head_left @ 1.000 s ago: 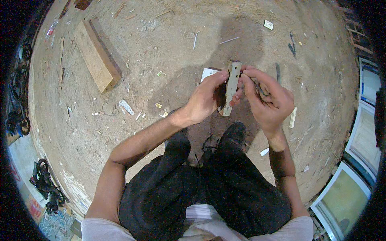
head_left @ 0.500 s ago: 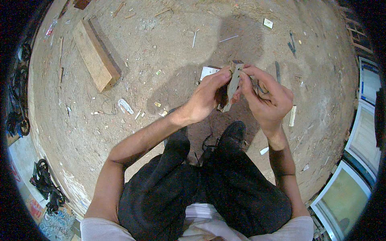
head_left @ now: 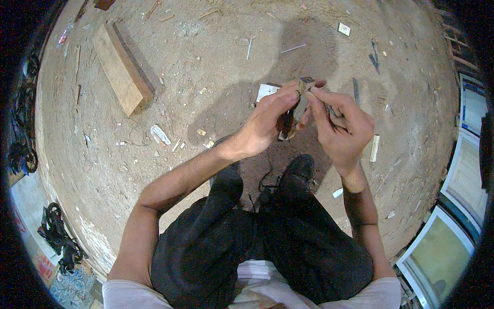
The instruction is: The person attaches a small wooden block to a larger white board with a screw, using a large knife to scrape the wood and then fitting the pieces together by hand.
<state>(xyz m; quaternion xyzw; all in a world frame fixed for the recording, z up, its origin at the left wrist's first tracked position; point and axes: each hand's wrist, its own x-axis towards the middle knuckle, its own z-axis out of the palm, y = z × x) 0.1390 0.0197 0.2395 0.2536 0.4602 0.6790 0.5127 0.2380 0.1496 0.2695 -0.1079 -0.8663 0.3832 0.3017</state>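
A narrow, pale grey block (head_left: 302,109) with a dark, squarish top end is held up in front of my knees, over the dirt floor. Its exact kind cannot be made out. My left hand (head_left: 268,117) is closed round it from the left, the thumb lying along its near side. From the right, my right hand (head_left: 343,121) pinches at the upper part of the block with thumb and forefinger, the other fingers curled. Whether anything small sits between those fingertips is hidden. Part of the block's lower end is covered by my fingers.
A long wooden beam (head_left: 119,72) lies at the far left. Beyond my left hand is a white plate (head_left: 267,91). A dark flat strip (head_left: 355,91) and a pale strip (head_left: 374,148) lie to the right. Framed panels (head_left: 437,257) line the right edge; black cables (head_left: 59,239) lie left.
The block has turned in my hands, so the dark holes along its side no longer show clearly. My right thumb and forefinger have shifted slightly at its upper part. Both forearms stay put.
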